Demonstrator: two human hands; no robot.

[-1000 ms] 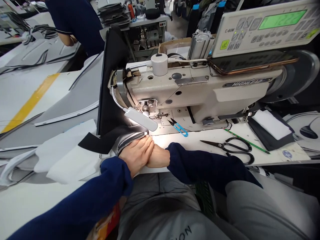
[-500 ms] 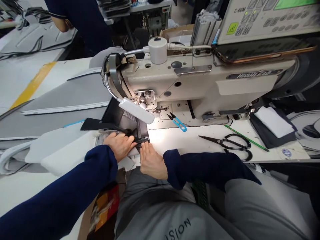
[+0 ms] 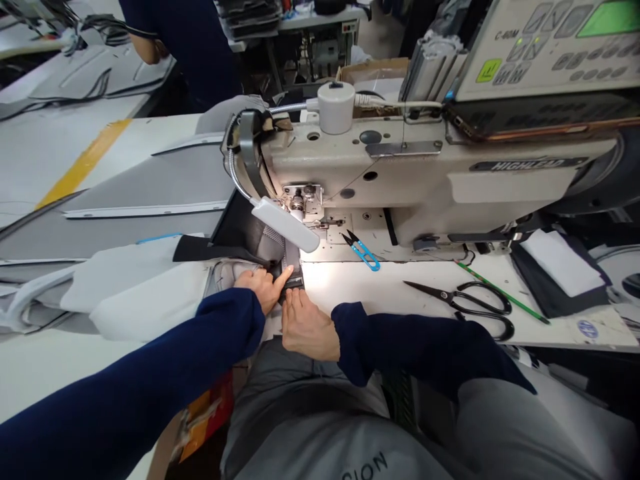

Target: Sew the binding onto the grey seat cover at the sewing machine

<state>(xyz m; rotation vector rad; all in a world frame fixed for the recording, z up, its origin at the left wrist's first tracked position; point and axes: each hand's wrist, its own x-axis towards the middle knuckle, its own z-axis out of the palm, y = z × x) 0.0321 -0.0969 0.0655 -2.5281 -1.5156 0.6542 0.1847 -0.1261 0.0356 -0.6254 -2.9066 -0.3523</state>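
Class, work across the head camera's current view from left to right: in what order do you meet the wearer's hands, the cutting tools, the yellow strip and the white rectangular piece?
Yellow strip → left hand → right hand → blue-handled thread snips → black-handled scissors → white rectangular piece.

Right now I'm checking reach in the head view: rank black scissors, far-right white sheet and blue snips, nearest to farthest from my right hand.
From your right hand:
1. Blue snips, ahead and right
2. Black scissors, further right
3. White sheet, far right

The panel is black, the sewing machine cream, the snips blue and black, the tape yellow.
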